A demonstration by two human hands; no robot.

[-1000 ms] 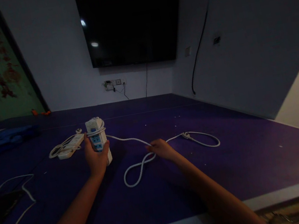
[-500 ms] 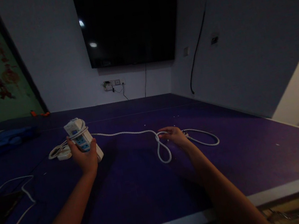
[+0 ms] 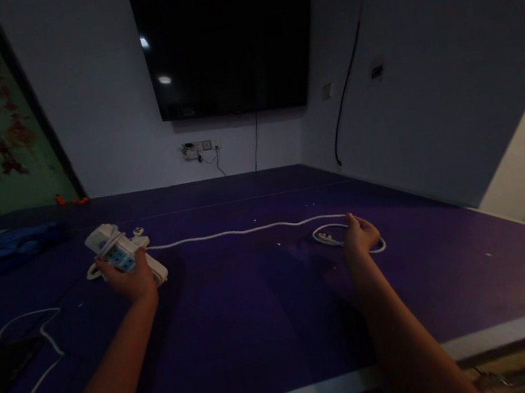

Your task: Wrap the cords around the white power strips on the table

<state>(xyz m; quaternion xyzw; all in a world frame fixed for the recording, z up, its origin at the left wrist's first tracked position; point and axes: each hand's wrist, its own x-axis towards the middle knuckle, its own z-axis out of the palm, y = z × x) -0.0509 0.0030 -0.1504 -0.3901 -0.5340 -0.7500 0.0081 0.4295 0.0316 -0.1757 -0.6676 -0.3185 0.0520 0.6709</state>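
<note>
My left hand (image 3: 130, 278) is closed around a white power strip (image 3: 153, 266) with blue sockets, held tilted over the purple table. White cord is wrapped around the strip's far end. From there the white power cord (image 3: 228, 233) runs almost straight across to my right hand (image 3: 361, 233), whose fingers pinch it. Past that grip the cord lies in a loose loop on the table, with its plug (image 3: 327, 238) inside the loop. Just behind the strip, a second white plug or adapter (image 3: 140, 240) shows in part.
A dark phone-like slab (image 3: 4, 374) and a white cable (image 3: 36, 382) lie at the near left. Blue cloth (image 3: 21, 240) is farther back. The purple table (image 3: 246, 335) has a pale front edge. A television (image 3: 231, 49) hangs on the back wall, and a black cable (image 3: 348, 80) hangs at right.
My right hand has moved right, pulling the cord; the twisted loop beside it is gone and the cord is stretched out. My left hand has shifted left and tilted the power strip further.
</note>
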